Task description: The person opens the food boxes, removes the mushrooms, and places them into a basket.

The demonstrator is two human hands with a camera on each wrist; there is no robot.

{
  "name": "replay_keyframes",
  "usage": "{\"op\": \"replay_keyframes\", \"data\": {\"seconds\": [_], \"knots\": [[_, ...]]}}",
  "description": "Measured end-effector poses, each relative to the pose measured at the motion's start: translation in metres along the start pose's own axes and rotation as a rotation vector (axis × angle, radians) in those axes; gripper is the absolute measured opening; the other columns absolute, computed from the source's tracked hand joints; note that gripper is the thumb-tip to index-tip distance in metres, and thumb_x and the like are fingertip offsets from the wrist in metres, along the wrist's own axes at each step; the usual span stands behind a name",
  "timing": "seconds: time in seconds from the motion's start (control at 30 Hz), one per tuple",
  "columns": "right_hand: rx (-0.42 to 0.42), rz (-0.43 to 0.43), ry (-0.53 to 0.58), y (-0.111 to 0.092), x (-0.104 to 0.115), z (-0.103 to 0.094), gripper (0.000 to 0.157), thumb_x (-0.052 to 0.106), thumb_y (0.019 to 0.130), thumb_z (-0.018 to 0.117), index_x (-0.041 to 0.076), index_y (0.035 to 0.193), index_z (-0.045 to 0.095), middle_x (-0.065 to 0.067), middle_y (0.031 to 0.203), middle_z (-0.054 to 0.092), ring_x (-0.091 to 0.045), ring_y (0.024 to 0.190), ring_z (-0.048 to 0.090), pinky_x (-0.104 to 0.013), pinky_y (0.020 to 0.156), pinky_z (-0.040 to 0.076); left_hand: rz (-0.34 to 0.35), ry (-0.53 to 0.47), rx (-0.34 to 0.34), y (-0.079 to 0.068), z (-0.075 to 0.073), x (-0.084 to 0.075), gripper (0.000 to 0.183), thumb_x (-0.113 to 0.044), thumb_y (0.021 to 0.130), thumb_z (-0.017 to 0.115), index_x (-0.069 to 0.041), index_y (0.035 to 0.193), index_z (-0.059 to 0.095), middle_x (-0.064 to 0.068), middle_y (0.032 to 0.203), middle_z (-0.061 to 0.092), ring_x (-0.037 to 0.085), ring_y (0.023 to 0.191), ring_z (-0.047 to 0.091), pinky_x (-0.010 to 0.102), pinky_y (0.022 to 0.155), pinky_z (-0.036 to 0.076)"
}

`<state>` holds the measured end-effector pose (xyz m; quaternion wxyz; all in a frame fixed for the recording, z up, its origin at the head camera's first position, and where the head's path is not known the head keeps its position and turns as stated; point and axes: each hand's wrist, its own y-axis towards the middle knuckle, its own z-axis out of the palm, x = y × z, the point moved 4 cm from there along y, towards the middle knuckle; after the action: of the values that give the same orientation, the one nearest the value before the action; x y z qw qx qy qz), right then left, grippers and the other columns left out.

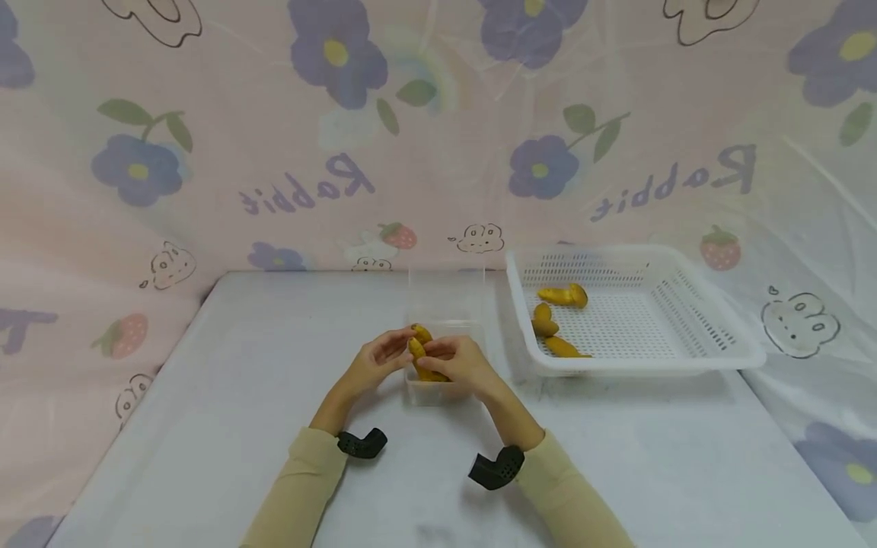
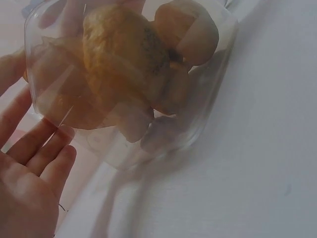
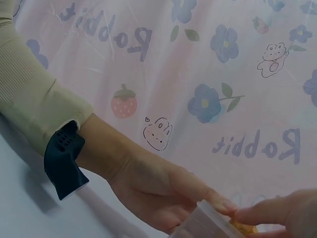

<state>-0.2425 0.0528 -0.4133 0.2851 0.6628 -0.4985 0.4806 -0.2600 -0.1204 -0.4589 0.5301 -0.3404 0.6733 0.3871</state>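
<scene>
A clear plastic box (image 1: 438,393) stands mid-table with yellow-brown mushrooms inside, seen through its wall as several brown lumps (image 2: 119,54) in the left wrist view. My right hand (image 1: 464,362) reaches in over the right rim and pinches an upright mushroom (image 1: 416,348) between thumb and fingers. Behind it another mushroom (image 1: 422,332) leans up. At the left rim is my left hand (image 1: 373,364); its loosely extended fingers (image 2: 52,148) lie against the box's side, and its thumb comes close to the pinched mushroom. The right fingertips are partly hidden.
A white perforated basket (image 1: 644,364) stands at the right, holding several mushrooms, among them a lying one (image 1: 562,295) along its left side. A clear upright panel (image 1: 445,293), seemingly the box's lid, rises behind the box. Patterned cloth (image 1: 438,152) hangs along the table's back.
</scene>
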Motion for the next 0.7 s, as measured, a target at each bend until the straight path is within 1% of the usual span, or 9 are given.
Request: {"op": "replay_keyframes", "data": {"seconds": [0.13,0.23,0.33,0.53,0.7], "knots": [[-0.008,0.013,-0.009,-0.0002,0.0013,0.0003,0.031,0.015,0.09,0.067,-0.007,0.114,0.066,-0.023,0.113,0.07,-0.029,0.101,0.071,-0.032,0.083,0.063,0.016,-0.004,0.005,0.0002,0.0001,-0.0022,0.052,-0.016,0.094,0.062,0.005,0.138,0.044,0.025,0.153,0.035,0.039,0.144,0.033,0.022,0.117,0.037],[-0.019,0.019,-0.019,0.001,0.0007,0.0009,0.03,0.012,0.089,0.068,-0.007,0.113,0.067,-0.023,0.111,0.071,-0.029,0.1,0.071,-0.032,0.082,0.063,0.023,-0.015,0.003,-0.0002,0.0004,-0.0038,0.051,-0.014,0.094,0.062,0.007,0.137,0.043,0.026,0.153,0.035,0.04,0.143,0.033,0.023,0.117,0.036],[-0.043,0.017,-0.029,0.0019,0.0009,0.001,0.028,0.01,0.087,0.07,-0.006,0.11,0.067,-0.023,0.108,0.072,-0.029,0.097,0.072,-0.032,0.081,0.063,0.03,-0.024,0.004,-0.0001,0.0009,-0.0058,0.051,-0.011,0.094,0.061,0.008,0.137,0.043,0.026,0.153,0.035,0.04,0.143,0.033,0.021,0.117,0.035],[-0.127,-0.026,-0.054,0.0019,0.0034,-0.0003,0.024,0.006,0.083,0.073,-0.008,0.103,0.07,-0.023,0.1,0.074,-0.03,0.09,0.073,-0.031,0.074,0.064,0.031,-0.013,-0.008,0.0016,0.0009,-0.0057,0.049,-0.008,0.094,0.06,0.007,0.137,0.044,0.025,0.153,0.035,0.041,0.143,0.032,0.015,0.114,0.037],[-0.151,0.01,-0.006,-0.0005,0.0045,-0.0018,0.027,0.006,0.084,0.072,-0.007,0.107,0.069,-0.024,0.105,0.073,-0.031,0.094,0.073,-0.032,0.077,0.064,0.015,-0.033,-0.02,0.0,0.0007,-0.0048,0.048,-0.005,0.093,0.061,0.01,0.136,0.044,0.027,0.153,0.035,0.04,0.143,0.032,0.014,0.113,0.036]]}}
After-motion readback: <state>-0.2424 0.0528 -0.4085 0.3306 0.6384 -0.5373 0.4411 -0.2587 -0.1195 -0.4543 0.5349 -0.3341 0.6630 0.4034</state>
